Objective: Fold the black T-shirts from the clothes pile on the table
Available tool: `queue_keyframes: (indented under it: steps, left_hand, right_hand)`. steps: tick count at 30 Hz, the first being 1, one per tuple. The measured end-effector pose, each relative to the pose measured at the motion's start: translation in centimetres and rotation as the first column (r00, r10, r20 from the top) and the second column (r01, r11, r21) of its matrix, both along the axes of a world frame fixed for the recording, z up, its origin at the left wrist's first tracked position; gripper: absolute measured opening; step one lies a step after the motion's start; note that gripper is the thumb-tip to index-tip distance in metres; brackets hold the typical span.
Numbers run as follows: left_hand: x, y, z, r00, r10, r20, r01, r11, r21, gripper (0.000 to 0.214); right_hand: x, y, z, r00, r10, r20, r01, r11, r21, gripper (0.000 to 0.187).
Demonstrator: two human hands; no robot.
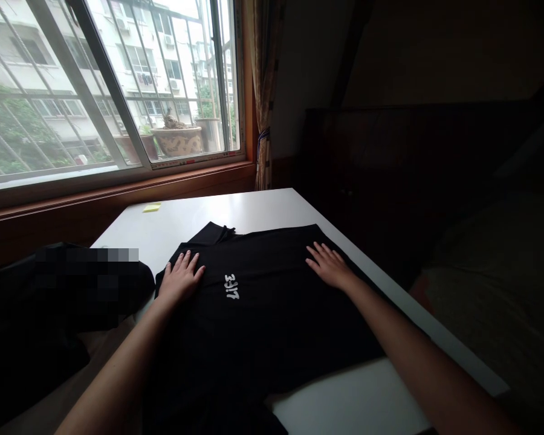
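A black T-shirt (pixel 263 314) with small white print lies spread on a white table (pixel 254 208). My left hand (pixel 180 277) rests flat on the shirt's left part, fingers spread. Flat on the shirt's far right part lies my right hand (pixel 329 266), fingers stretched out. Neither hand holds anything. The shirt's near end hangs over the table's front edge.
A yellow sticky note (pixel 151 208) lies near the table's far left corner. Dark cloth (pixel 72 290) is heaped to the left of the table. Behind the table are a barred window (pixel 109 84) with a wooden sill and a curtain (pixel 263 90). Dark furniture stands to the right.
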State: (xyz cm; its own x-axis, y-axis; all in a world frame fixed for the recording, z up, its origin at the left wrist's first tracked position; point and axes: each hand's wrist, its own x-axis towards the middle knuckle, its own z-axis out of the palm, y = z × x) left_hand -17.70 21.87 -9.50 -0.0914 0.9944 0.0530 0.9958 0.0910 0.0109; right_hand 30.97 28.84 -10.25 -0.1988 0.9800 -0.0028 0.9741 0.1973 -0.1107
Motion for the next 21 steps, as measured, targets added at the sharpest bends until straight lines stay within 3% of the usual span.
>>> queue_keyframes:
  steps: [15,21]
  left_hand:
    - [-1.9,3.8,-0.3,0.999,-0.010,0.037,0.010,1.000,0.008,0.067]
    - [-1.9,3.8,-0.2,0.997,-0.051,0.056,0.043,0.990,0.134,0.065]
  right_hand:
    - [-1.5,3.0,0.0,1.000,-0.008,-0.010,0.008,1.000,0.025,0.069]
    - [-1.7,3.0,-0.2,0.998,0.006,-0.057,0.005,0.982,0.189,0.058]
